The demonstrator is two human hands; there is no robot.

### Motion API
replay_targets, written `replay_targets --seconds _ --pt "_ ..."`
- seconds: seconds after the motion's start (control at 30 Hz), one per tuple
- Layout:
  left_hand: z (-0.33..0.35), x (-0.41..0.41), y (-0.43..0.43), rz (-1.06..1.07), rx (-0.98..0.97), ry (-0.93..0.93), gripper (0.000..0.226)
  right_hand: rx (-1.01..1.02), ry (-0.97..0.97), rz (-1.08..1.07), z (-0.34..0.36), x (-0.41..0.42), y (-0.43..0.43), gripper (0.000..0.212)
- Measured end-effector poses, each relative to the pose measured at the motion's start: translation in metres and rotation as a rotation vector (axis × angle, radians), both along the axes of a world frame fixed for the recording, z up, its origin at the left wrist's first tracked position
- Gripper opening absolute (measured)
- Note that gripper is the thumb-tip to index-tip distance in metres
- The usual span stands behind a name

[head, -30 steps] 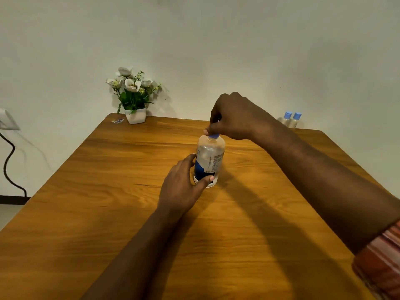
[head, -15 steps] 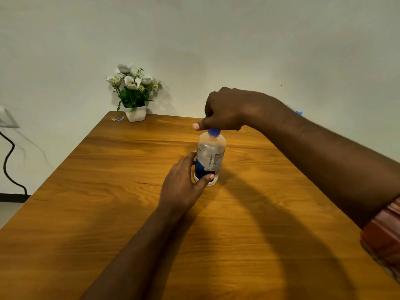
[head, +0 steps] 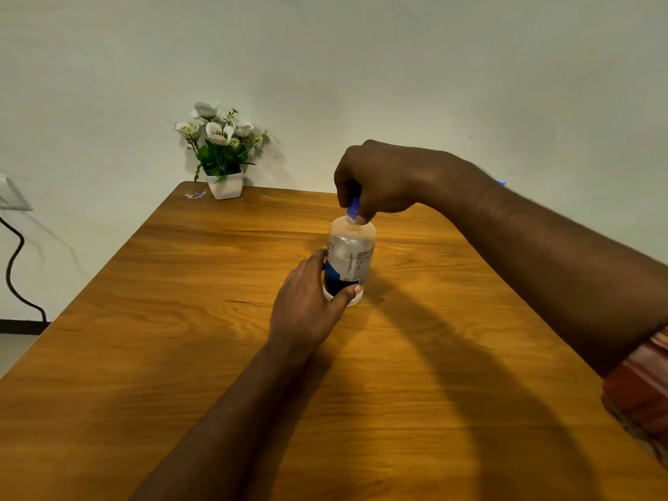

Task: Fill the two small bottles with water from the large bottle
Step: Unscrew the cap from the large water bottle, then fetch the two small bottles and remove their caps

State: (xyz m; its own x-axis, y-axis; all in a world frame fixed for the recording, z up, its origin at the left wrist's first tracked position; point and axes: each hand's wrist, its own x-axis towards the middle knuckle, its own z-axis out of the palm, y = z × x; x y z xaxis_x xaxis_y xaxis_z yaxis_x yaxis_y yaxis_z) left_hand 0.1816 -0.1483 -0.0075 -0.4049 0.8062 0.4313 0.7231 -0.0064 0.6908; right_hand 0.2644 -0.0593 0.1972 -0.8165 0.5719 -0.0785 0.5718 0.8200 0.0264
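A large bottle (head: 349, 262) stands upright mid-way along the table (head: 180, 320). The left hand (head: 307, 301) wraps its base; the right hand (head: 376, 179) pinches the blue cap (head: 354, 207). Probably best: steady the base, twist without tilting.

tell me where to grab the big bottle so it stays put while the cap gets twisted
Grip the large bottle low on its labelled body, coming from its left side, as the left hand does now. It stands upright on the table, and its round straight wall lets the fingers wrap it, leaving the blue cap free for the right hand pinching it from above.
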Motion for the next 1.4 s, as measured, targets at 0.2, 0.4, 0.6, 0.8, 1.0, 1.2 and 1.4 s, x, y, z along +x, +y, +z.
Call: replay_targets --seconds 0.2,0.4,0.6,0.8,1.0,1.2,1.4 --pt "0.003 0.002 0.002 0.001 0.005 -0.001 0.069 -0.134 0.404 -0.036 -0.012 0.036 0.009 0.037" --pt "0.004 0.003 0.003 -0.005 -0.002 -0.009 0.066 -0.230 0.750 -0.193 -0.060 0.064 0.007 0.049" --pt "0.008 0.001 0.003 -0.024 -0.009 -0.042 0.060 -0.350 1.001 -0.412 -0.122 0.070 0.000 0.039" --pt "0.009 -0.004 0.004 -0.005 -0.012 -0.051 0.057 -0.391 0.970 -0.535 -0.177 0.063 -0.003 0.045" --pt "0.008 -0.005 0.004 0.003 -0.055 -0.056 0.067 -0.420 1.003 -0.571 -0.197 0.051 -0.005 0.045" --pt "0.006 -0.003 -0.009 0.125 -0.170 -0.071 0.084 -0.357 0.994 -0.541 -0.199 0.053 -0.005 0.053" --pt "0.018 0.019 -0.041 0.188 -0.172 0.005 0.059 -0.358 1.035 -0.522 -0.200 0.071 -0.006 0.062"
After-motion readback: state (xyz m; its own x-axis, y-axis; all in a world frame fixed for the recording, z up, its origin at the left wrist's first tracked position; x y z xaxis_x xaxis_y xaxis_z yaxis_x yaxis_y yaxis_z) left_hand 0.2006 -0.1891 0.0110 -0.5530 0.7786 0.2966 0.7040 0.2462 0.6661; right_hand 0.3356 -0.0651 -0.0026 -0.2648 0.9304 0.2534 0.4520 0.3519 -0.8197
